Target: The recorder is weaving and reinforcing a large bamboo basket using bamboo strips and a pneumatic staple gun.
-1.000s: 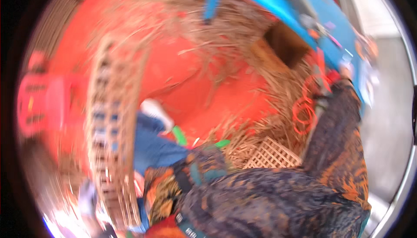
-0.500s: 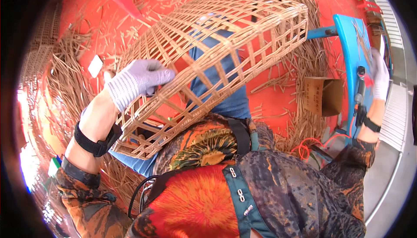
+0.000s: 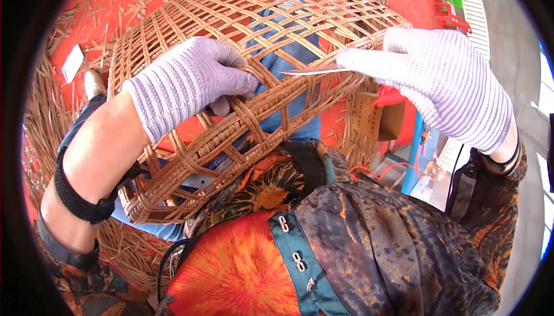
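A large woven basket (image 3: 219, 133) of brown wicker strips lies tilted across my lap, its braided rim toward me. My left hand (image 3: 196, 79), in a white and purple striped knit glove, is closed round the far side of that rim, fingers curled over the strips. In my right hand (image 3: 444, 79), gloved the same way, is a knife (image 3: 314, 72). Its thin blade points left, just above the rim near my left fingers, and the index finger stretches along it. The glove hides most of the handle; a bit of red shows beneath the hand.
Long wicker strips (image 3: 49, 114) lie in heaps at the left, with scraps over the red floor (image 3: 115, 13). An opened cardboard box (image 3: 369, 117) stands at right, beside a blue stool (image 3: 415, 154) and a red cable (image 3: 372, 173). A white card (image 3: 73, 63) lies far left.
My right hand has come from beside the blue stool to the basket's rim, knife now plainly visible. The basket appears larger and closer; my left hand stays closed on the rim.
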The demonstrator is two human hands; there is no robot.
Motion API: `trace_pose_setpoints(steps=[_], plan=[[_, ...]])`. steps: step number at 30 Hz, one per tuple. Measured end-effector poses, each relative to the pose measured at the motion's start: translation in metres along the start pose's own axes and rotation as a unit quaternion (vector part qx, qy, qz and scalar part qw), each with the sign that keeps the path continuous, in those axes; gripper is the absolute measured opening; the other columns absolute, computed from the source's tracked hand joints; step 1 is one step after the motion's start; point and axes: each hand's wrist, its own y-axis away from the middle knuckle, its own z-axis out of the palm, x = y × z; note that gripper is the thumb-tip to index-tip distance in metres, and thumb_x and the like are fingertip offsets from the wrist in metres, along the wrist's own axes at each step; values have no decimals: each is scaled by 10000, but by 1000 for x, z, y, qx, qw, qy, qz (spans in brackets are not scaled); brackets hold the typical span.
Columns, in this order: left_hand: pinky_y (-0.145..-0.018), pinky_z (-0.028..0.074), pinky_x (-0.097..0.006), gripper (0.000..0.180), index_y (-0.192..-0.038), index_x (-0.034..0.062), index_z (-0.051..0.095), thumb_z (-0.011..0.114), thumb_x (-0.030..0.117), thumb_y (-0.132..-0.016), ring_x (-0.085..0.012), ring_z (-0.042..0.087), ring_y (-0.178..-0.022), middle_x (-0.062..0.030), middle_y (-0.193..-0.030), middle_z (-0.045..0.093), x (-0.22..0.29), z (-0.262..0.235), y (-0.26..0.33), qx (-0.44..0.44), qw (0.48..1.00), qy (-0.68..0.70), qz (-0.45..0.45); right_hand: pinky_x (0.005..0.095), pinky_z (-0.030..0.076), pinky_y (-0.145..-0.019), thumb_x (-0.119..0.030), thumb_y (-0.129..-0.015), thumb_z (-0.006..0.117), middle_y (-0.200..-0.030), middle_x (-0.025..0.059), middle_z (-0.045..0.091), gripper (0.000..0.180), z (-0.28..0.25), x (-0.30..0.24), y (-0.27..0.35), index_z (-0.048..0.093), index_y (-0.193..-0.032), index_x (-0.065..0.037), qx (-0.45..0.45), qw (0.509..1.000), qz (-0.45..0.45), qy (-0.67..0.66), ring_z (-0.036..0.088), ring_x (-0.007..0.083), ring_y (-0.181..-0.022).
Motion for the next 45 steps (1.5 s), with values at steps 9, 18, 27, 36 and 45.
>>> trace_pose_setpoints(steps=[9,18,27,36,45], plan=[[-531,511,-330,294,-879,-13,696,754,270,-825,-173,632,-537,-105,-637,648,-7,18,-8,52,997,-61,10,354,480,-562,-78,-784,617,-747,59,557,459,1,18,-21,670,-1219,-213,-56,994,-92,26,605,244,-656],[-579,472,-250,245,-862,0,579,752,173,-849,-64,546,-645,1,-673,569,-14,21,4,87,991,-90,43,376,435,-531,-119,-779,616,-708,67,522,381,-26,14,-40,705,-1135,-221,-86,986,-124,73,572,272,-620],[-567,446,-267,246,-864,23,584,772,174,-820,-72,516,-637,-8,-676,557,-4,26,4,84,987,-102,90,361,489,-560,-114,-822,589,-776,70,565,345,-13,23,-36,683,-1143,-200,-107,986,-107,69,615,255,-691],[-512,422,-254,246,-864,27,574,768,175,-827,-64,506,-586,-2,-647,548,-6,27,-2,85,987,-90,102,358,495,-563,-121,-824,590,-781,68,568,343,-19,28,-44,678,-1145,-200,-122,984,-121,53,618,249,-699],[-492,417,-246,244,-878,25,573,764,172,-837,-59,497,-562,6,-644,545,-2,28,-4,72,993,-74,58,355,501,-566,-128,-825,591,-785,67,572,340,-30,34,-50,674,-1147,-201,-103,983,-151,38,620,244,-707]])
